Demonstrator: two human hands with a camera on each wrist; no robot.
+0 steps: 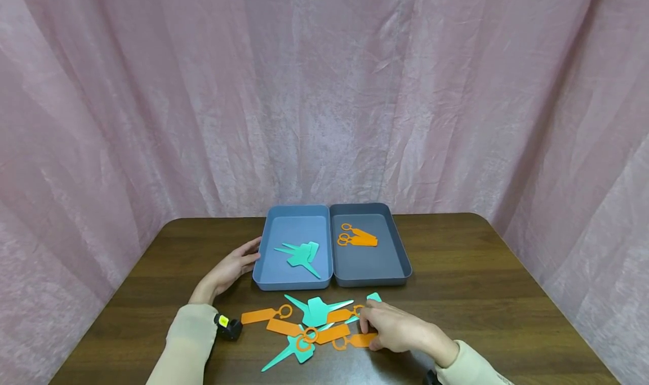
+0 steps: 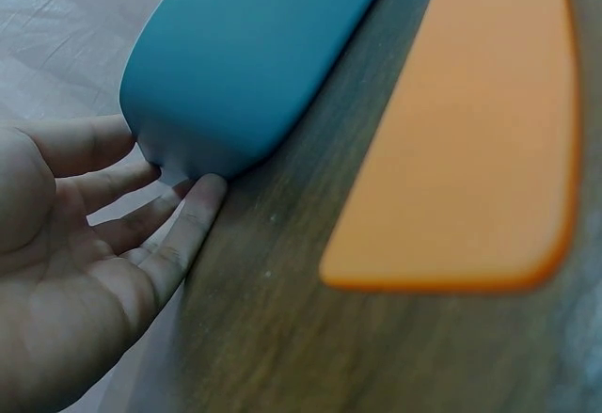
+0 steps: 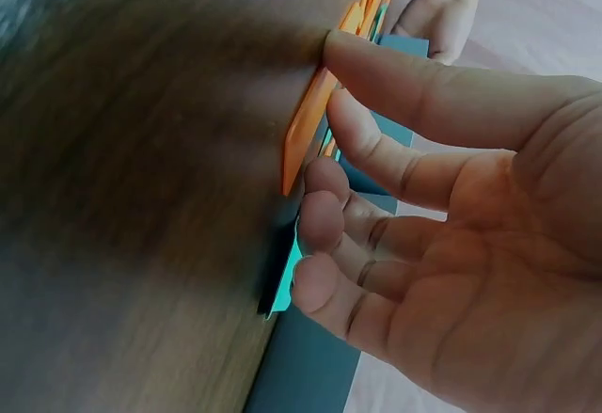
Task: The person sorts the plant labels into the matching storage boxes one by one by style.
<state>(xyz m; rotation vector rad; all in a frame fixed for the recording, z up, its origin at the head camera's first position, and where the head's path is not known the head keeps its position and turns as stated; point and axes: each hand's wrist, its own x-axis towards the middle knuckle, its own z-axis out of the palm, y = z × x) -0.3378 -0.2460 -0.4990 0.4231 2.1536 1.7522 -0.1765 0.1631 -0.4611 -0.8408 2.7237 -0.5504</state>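
Observation:
My left hand (image 1: 237, 268) rests its outstretched fingers against the left side of the blue tray (image 1: 261, 280); in the left wrist view the fingertips (image 2: 211, 187) meet its lower corner. Inside that tray lie several green plant labels (image 1: 302, 254) with pointed stems. My right hand (image 1: 400, 327) reaches down to the table, thumb and index finger pinching the edges of an orange ring tag (image 1: 360, 340). That tag (image 3: 306, 135) lies flat in the right wrist view, while the other fingers curl above a green label (image 3: 285, 281).
Against the blue tray stands a dark grey tray (image 1: 372, 269) holding several orange tags (image 1: 362, 239). In front of the trays, orange tags (image 1: 257, 316) and green labels (image 1: 315, 312) overlap in a loose pile on the wooden table (image 1: 466, 283). Pink curtains (image 1: 324, 103) hang behind.

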